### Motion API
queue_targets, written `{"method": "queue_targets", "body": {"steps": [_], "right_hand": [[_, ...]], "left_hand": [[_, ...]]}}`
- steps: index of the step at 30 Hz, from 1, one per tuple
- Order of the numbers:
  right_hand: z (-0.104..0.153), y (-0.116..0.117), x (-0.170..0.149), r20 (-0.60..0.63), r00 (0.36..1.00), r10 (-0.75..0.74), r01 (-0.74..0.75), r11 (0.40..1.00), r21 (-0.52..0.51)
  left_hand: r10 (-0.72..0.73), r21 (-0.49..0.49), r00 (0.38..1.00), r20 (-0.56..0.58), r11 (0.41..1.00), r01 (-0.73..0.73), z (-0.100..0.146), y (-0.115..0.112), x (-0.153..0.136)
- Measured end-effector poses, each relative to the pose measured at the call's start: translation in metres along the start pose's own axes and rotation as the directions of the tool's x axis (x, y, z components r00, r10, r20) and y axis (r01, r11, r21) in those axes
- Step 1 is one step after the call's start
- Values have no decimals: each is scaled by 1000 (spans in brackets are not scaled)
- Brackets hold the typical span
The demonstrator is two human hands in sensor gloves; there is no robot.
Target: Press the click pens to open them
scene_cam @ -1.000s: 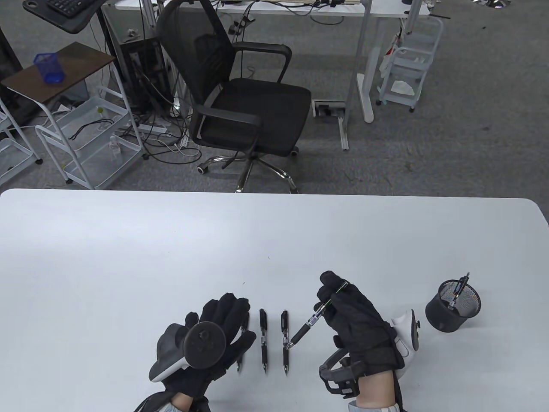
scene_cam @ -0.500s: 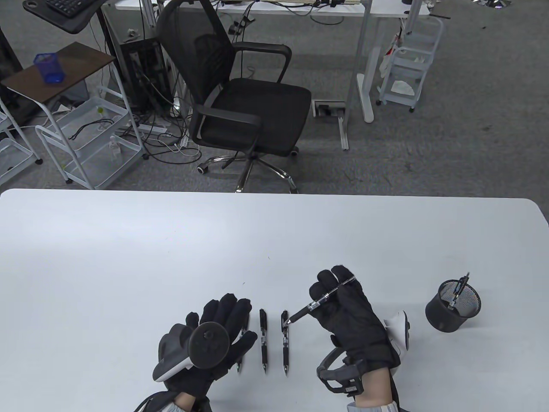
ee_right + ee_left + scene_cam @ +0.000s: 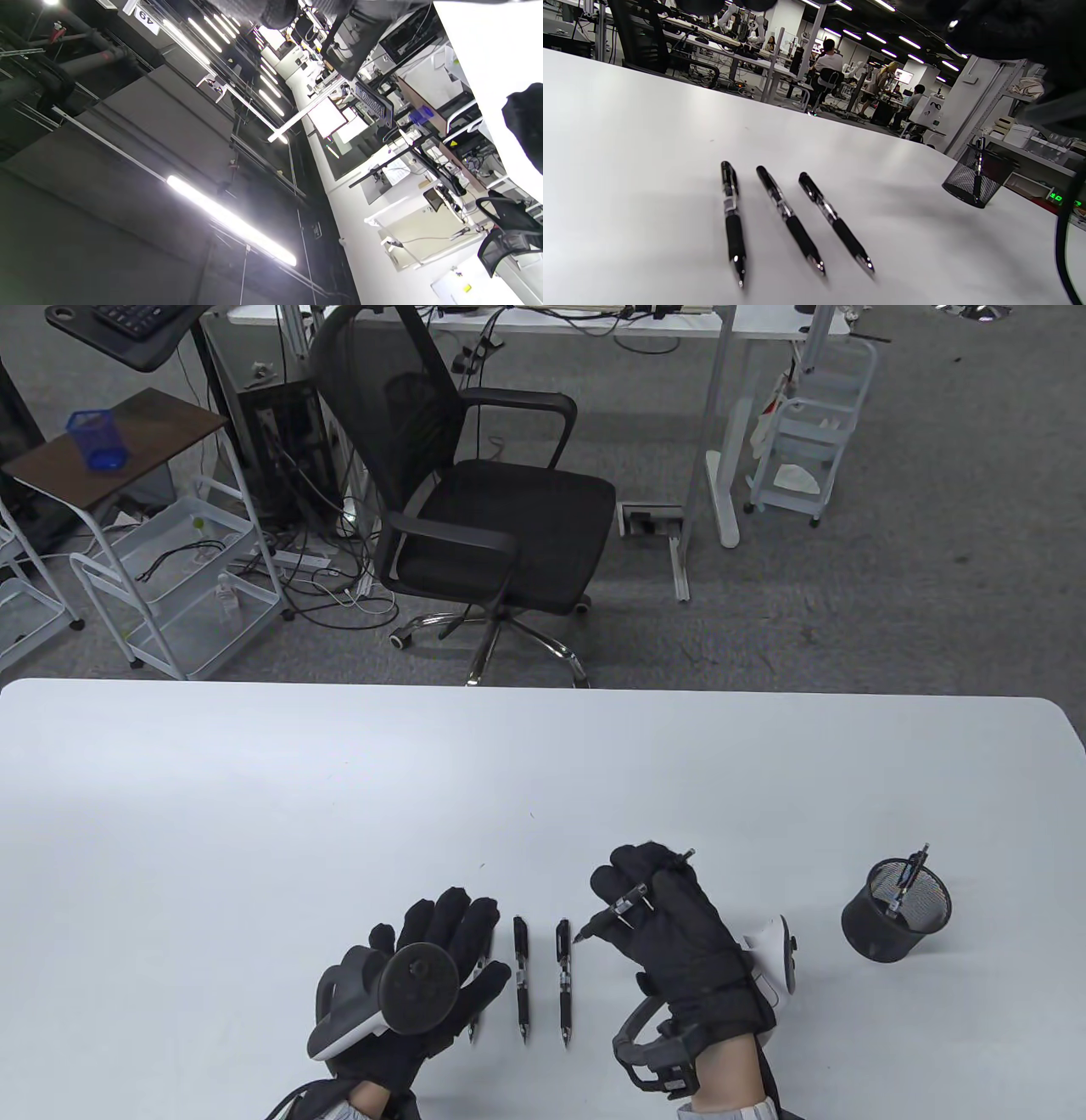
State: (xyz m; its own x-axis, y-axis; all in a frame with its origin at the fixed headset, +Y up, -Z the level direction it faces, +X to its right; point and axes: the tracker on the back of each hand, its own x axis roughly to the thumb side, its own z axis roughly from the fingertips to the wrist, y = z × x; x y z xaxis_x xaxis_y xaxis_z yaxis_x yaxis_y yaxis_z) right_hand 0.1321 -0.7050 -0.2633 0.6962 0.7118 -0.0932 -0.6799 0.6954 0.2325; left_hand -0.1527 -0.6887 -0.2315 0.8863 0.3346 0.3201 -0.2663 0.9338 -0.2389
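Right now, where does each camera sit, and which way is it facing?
Table view: overhead, facing the table; left hand, right hand holding a pen.
Left wrist view: low over the table, facing three pens and mesh cup; dark glove at top.
Right wrist view: tilted toward ceiling lights.
Shared: pens, cup.

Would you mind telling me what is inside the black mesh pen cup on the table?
One pen stands tilted inside the mesh pen cup, its top above the rim. The cup's bottom is hidden by its wall, so anything lying there cannot be seen.
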Motion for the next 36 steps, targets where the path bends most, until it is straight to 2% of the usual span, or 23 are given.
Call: {"method": "queue_targets", "body": {"steps": [9, 14, 18, 23, 36], "right_hand": [[2, 5, -2, 18, 1000, 21, -20, 999, -42], [3, 5, -6, 20, 1000, -20, 21, 999, -46], [2, 5, -11, -7, 1000, -27, 27, 999, 26], [4, 3, -17, -7, 992, -127, 127, 992, -3], [2, 3, -21, -6, 982, -188, 187, 979, 77]], "left_hand": [[-4, -9, 1000, 0, 1000, 4, -1, -1, 1], [-6, -13, 1000, 0, 1000, 6, -1, -2, 2], [-6, -16, 1000, -1, 1000, 6, -2, -2, 2], [-6, -16, 1000, 0, 1000, 6, -2, -2, 2], [-7, -17, 1000, -2, 1000, 7, -2, -2, 2]]}}
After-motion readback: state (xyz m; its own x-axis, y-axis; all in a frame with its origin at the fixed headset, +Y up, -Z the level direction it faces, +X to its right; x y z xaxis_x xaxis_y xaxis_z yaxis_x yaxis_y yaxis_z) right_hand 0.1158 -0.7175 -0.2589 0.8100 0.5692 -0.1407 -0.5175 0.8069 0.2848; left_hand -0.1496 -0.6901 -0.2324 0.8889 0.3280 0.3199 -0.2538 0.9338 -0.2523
